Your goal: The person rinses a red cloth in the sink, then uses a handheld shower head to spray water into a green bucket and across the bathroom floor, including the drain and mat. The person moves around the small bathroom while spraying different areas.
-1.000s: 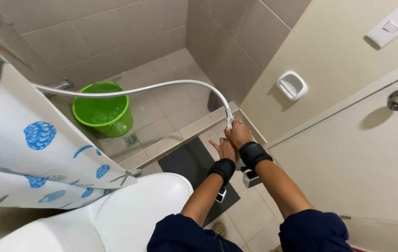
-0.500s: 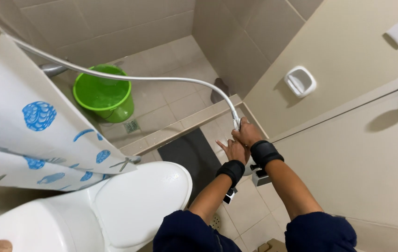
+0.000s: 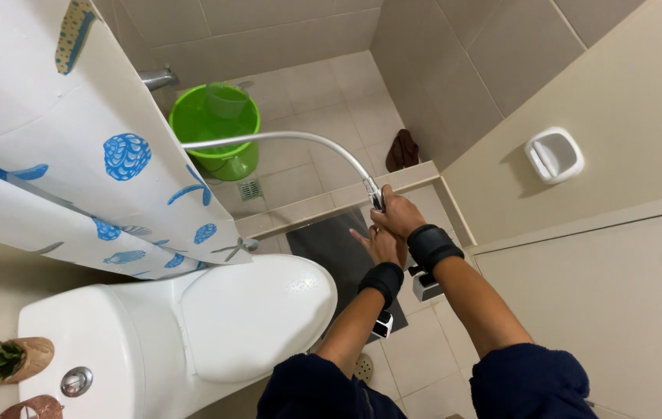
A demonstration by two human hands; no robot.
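Both hands meet at the hose [image 3: 284, 138]: right hand [image 3: 399, 216] wraps its hidden sprayer, left hand [image 3: 381, 244] spread.

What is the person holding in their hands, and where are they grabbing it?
The right hand grips the sprayer head at the end of the white hose. The left hand is open beside it, holding nothing.

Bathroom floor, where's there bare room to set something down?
Bare tiles lie in the shower area between the green bucket, the brown cloth and the floor drain. Near the toilet it is crowded: dark mat, both hands, right hand gripping the spray hose.
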